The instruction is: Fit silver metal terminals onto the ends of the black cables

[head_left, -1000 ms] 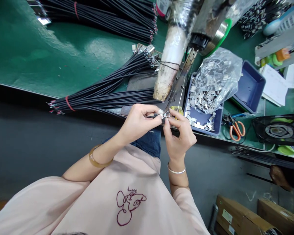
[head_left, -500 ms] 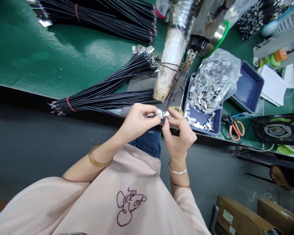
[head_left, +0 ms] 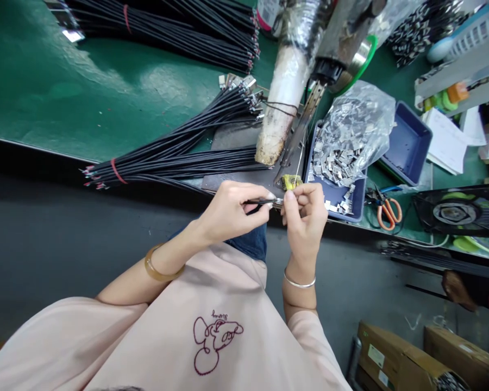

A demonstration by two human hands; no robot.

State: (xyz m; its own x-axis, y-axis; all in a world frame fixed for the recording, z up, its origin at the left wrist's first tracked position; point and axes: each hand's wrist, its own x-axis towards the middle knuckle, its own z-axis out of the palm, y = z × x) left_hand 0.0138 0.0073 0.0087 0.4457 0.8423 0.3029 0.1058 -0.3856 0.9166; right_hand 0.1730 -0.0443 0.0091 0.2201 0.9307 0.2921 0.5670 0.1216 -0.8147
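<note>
My left hand (head_left: 236, 212) pinches a black cable (head_left: 257, 202) near its end. On that end, just past my left fingertips, a small metal connector (head_left: 277, 201) shows between the two hands. My right hand (head_left: 306, 220) is closed, thumb against forefinger, on a thin solder wire (head_left: 301, 157) that rises from the fingers. Above the hands, a soldering iron (head_left: 302, 127) slants down, its tip apart from the connector. Close behind the right fingers lies a yellow sponge (head_left: 290, 182). A bundle of black cables (head_left: 187, 165) stretches left along the table edge.
Right of the hands, a blue tray (head_left: 361, 214) holds a plastic bag (head_left: 364, 117) of small metal connectors. A wrapped white tube (head_left: 283, 92) stands beside the iron. Farther right are orange-handled pliers (head_left: 390, 213), another blue tray (head_left: 409, 138) and a fan (head_left: 458, 213).
Both hands have come down slightly toward me, taking the connector away from the iron's tip. My right hand has turned, its fingers curling in, and the yellow sponge shows more fully.
</note>
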